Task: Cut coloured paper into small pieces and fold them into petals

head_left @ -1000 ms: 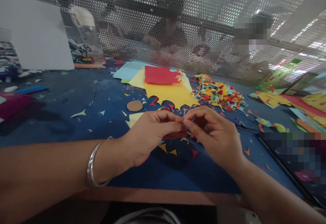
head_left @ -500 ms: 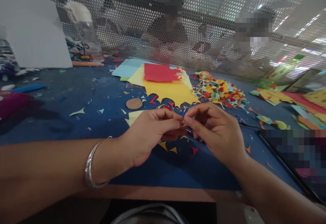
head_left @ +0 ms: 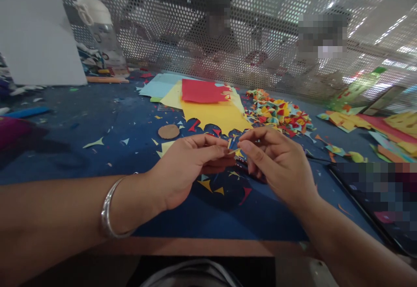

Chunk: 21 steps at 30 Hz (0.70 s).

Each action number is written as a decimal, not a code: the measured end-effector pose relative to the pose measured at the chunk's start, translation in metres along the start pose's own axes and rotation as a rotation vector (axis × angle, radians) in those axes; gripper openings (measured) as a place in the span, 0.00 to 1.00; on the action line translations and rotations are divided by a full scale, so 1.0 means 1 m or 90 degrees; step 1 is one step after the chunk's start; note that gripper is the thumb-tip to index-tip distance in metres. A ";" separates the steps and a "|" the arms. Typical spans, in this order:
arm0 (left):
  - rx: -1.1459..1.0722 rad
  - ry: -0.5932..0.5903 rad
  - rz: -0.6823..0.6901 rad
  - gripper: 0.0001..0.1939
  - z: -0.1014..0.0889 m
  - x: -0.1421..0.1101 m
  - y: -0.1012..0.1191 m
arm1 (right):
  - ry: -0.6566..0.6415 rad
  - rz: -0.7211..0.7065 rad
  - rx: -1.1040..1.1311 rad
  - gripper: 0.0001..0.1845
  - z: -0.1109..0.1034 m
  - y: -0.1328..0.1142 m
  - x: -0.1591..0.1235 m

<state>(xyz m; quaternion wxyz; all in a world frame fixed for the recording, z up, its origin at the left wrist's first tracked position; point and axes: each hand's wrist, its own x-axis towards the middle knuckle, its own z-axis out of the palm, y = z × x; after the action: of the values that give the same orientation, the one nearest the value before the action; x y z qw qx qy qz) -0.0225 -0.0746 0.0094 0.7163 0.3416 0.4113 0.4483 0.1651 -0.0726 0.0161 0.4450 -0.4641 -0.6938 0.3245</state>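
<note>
My left hand [head_left: 189,167], with a silver bangle [head_left: 107,211] on the wrist, is closed in a pinch. Between its thumb and fingers a small pale yellow paper piece [head_left: 233,151] pokes out to the right. Close to that piece is my right hand [head_left: 282,161], fingers curled and the thumb slightly apart from the index finger, with nothing visible in it. Yellow paper [head_left: 213,115] with a scalloped cut edge lies just beyond the hands, under a red sheet [head_left: 202,91]. A round brown disc [head_left: 168,131] rests left of the yellow paper.
Coloured paper scraps are heaped [head_left: 283,113] at the back right. A dark-edged tablet [head_left: 368,204] lies at the right. A bottle [head_left: 109,43] and a white board [head_left: 42,39] stand at the back left. A perforated screen [head_left: 156,30] lines the far edge, people behind it.
My right hand's fingertips have come away from the small paper piece, leaving it in my left hand. The whole view has shifted slightly.
</note>
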 end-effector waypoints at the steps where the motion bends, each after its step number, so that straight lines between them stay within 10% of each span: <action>1: 0.001 0.001 0.002 0.05 0.000 0.000 0.000 | -0.017 0.010 -0.005 0.09 0.000 0.000 0.000; 21: 0.102 0.009 0.015 0.04 0.002 -0.001 -0.002 | -0.045 -0.026 -0.094 0.07 0.000 0.004 -0.002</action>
<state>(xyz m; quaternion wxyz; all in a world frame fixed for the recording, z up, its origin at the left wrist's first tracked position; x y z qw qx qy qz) -0.0201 -0.0764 0.0086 0.6783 0.4001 0.4467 0.4247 0.1672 -0.0734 0.0122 0.3913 -0.4693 -0.7405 0.2798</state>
